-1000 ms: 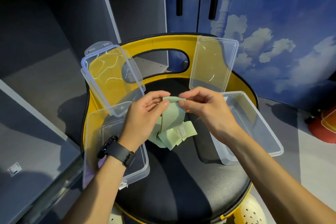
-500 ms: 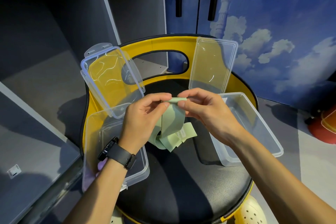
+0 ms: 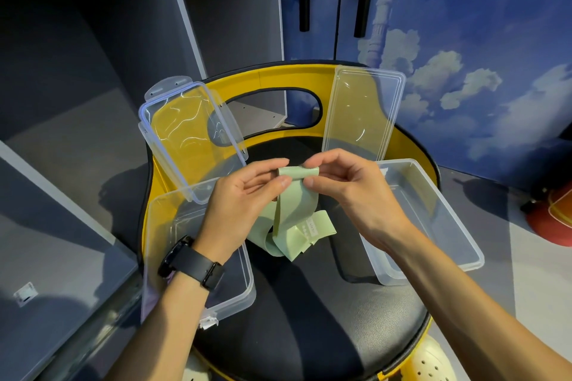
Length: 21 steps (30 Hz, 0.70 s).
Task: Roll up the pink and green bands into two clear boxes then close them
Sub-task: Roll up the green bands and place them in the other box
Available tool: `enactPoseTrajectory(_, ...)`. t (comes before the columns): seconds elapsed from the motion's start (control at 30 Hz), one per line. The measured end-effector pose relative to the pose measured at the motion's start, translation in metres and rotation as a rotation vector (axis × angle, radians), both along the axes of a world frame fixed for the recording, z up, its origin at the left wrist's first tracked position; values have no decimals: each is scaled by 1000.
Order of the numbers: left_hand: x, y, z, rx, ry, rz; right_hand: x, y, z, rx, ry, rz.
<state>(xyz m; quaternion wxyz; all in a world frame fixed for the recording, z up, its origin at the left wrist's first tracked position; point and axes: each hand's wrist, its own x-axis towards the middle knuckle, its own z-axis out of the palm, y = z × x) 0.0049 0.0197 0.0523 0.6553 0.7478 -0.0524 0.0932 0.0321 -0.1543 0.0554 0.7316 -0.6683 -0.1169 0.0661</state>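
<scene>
A pale green band [image 3: 294, 210] hangs between my hands over the black seat, its top end turned into a small roll and its loose tail heaped below. My left hand [image 3: 244, 198] and my right hand [image 3: 349, 192] each pinch that rolled end between thumb and fingers. A clear box [image 3: 198, 257] lies under my left wrist with its lid [image 3: 185, 136] leaning open behind it. A second clear box [image 3: 433, 219] sits to the right, its lid [image 3: 362, 111] propped against the yellow backrest. A bit of pink shows in the left box by my watch strap.
The boxes rest on a round black seat [image 3: 309, 318] with a yellow backrest [image 3: 278, 80]. Grey shelving [image 3: 93, 71] stands on the left, a blue cloud-painted cabinet [image 3: 464, 25] behind. A red object [image 3: 554, 219] sits on the floor at the right.
My fingers have turned the band's top end a little further, so the roll is slightly bigger. Both hands stay in the same place above the seat.
</scene>
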Motion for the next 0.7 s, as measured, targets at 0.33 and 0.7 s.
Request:
enactPoseTrajectory(0.33, 2, 5, -3, -28, -65, 30, -2, 1, 6, 48, 84, 48)
enactPoseTrajectory(0.7, 2, -3, -1, -192, 29, 100, 0, 4, 6, 118, -2, -55)
